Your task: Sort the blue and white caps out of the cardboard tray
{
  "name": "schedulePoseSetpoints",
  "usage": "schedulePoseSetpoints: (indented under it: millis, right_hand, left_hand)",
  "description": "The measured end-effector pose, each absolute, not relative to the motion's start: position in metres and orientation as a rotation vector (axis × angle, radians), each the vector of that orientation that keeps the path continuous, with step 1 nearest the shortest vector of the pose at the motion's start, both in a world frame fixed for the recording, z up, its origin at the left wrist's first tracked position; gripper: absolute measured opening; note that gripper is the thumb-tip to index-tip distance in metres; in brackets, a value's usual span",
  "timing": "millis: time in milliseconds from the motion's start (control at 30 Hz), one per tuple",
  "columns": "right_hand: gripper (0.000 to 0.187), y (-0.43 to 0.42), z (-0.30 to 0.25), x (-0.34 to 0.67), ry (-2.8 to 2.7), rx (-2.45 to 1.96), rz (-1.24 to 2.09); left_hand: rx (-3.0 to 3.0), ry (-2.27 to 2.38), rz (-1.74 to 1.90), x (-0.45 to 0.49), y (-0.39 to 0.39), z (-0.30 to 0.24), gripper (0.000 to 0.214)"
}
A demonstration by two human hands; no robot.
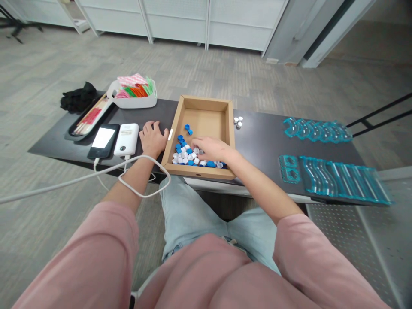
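A shallow cardboard tray [206, 107] sits on the dark table [260, 141] and holds several small blue and white pieces [185, 154] heaped along its near edge. My right hand [210, 149] reaches into the tray, its fingers curled down onto the heap; whether they hold a piece is hidden. My left hand [152, 138] rests on the table just left of the tray, fingers curled loosely and holding nothing. Two or three white pieces [238, 121] lie on the table right of the tray.
Left of my left hand lie a white power bank [126, 139] and a phone [103, 140], with white cables running off the table. Farther left are a tray of sticks [88, 118], a white basket [135, 92] and black cloth [78, 98]. Teal plastic parts [334, 176] fill the right side.
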State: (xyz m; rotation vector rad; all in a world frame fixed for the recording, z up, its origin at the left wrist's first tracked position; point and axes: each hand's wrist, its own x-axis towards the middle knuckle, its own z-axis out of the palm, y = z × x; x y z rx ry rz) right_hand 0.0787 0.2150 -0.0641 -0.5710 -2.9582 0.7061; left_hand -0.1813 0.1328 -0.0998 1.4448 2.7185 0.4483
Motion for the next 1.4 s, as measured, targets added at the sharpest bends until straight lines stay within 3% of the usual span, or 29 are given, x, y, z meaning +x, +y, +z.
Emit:
schedulePoseSetpoints:
  millis: [433,867,1200,1400]
  right_hand:
    - [0.039,0.250,-0.082,0.092,-2.086,-0.592,1.513]
    - [0.070,0.267,-0.085,0.111,-1.824,-0.696,1.440]
    - [0.050,0.253,-0.081,0.121,-1.967,-0.623,1.371]
    - [0.061,0.274,-0.080,0.137,-1.943,-0.632,1.178]
  left_hand:
    - [1.464,2.726,0.444,-0.181,0.133,-0.100,0.069]
    - [1.430,2.716,0.443,-0.179,0.132,-0.097,0.068]
    - [1.440,2.728,0.422,-0.181,0.133,-0.096,0.070]
    - [1.448,2.727,0.406,-0.178,0.132,-0.093,0.069]
